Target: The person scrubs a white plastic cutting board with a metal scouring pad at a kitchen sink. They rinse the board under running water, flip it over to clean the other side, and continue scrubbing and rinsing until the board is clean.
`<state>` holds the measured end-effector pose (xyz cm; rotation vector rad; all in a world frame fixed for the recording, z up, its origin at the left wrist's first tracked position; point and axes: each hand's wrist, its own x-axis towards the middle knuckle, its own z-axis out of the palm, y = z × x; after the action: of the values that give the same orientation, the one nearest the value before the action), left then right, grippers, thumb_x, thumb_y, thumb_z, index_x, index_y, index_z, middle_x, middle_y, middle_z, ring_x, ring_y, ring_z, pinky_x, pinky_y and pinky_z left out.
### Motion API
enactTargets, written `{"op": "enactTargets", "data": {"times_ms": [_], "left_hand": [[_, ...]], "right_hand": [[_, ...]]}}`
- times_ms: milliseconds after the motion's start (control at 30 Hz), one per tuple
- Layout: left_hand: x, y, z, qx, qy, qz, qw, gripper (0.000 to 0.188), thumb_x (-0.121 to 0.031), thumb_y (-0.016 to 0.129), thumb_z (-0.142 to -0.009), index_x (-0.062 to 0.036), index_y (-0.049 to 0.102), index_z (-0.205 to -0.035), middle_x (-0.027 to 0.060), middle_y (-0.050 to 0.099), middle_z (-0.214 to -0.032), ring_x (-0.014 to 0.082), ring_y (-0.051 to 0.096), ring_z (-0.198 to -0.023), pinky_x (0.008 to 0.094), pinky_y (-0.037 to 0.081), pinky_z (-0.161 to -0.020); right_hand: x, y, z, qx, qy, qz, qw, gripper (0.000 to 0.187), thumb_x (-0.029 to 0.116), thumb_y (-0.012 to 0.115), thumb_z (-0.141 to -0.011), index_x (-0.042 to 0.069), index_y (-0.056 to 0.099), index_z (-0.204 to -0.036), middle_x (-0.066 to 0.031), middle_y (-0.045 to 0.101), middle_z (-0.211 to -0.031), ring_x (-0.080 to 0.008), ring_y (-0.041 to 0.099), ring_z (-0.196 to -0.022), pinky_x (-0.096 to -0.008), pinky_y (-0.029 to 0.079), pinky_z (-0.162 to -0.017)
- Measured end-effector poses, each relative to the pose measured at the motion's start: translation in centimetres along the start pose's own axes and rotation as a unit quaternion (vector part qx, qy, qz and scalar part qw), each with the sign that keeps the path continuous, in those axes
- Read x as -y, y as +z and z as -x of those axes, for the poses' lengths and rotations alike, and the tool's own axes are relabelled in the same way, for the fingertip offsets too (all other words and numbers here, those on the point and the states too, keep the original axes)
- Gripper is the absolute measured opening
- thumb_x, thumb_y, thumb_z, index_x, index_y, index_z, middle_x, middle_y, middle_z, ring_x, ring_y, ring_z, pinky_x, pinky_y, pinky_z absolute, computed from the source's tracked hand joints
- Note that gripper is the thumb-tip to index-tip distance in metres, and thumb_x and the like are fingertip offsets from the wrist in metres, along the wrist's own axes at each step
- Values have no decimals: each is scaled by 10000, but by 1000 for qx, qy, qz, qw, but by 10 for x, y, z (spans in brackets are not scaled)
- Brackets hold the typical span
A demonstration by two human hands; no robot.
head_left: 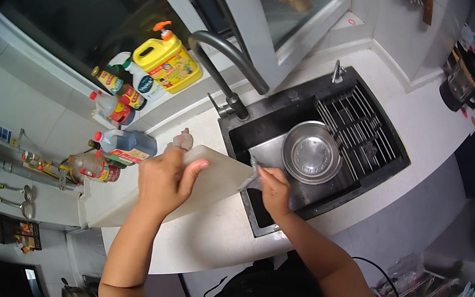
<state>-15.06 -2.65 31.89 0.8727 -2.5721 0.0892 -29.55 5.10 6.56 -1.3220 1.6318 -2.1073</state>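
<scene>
My left hand grips the upper edge of a whitish cutting board, thumb on the near side. The board is tilted up over the counter, left of the sink. Pinched in my right hand is a grey cloth, which touches the board's right end at the sink's left rim. Just right of that hand, a round stainless steel basin sits inside the black sink. Behind the board lies a crumpled greyish-pink cloth, partly hidden by my left hand.
A dark faucet arches over the sink's back. A drying rack covers its right side. A yellow pump jug and a spray bottle stand on the sill. Several sauce bottles line the back left. A glass jug appliance stands far right.
</scene>
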Motion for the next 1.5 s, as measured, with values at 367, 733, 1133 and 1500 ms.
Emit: {"op": "enactTargets", "data": {"times_ms": [367, 733, 1133, 1500], "left_hand": [[40, -108, 18, -258, -65, 188, 945, 226, -209, 709, -883, 7, 644, -862, 28, 634, -674, 91, 548, -579, 239, 438, -551], [73, -121, 57, -352, -96, 315, 876, 214, -206, 661, -929, 8, 655, -917, -6, 622, -766, 71, 533, -677, 225, 430, -609], [68, -107, 62, -350, -110, 426, 827, 254, -248, 648, -947, 6, 656, -954, -10, 638, -819, 48, 524, -718, 212, 430, -645], [69, -90, 62, -361, -116, 436, 816, 419, -321, 425, -1047, -11, 596, -822, -35, 525, -685, 43, 417, -631, 239, 355, -563]], "right_hand": [[236, 55, -162, 52, -326, -90, 940, 414, -99, 591, -711, 34, 700, -1088, -102, 611, -950, -294, 572, -877, -380, 482, -786], [210, 16, -177, 84, -355, 73, 928, 355, -88, 601, -726, 72, 724, -1016, -78, 638, -875, -268, 584, -847, -373, 474, -751], [261, 37, -170, 81, -413, 122, 899, 380, -110, 601, -673, 36, 697, -1010, -88, 617, -851, -286, 569, -823, -383, 474, -758], [331, 110, -148, 172, -437, 51, 881, 319, -21, 638, -702, 47, 693, -1008, -87, 587, -860, -265, 563, -828, -368, 483, -726]]}}
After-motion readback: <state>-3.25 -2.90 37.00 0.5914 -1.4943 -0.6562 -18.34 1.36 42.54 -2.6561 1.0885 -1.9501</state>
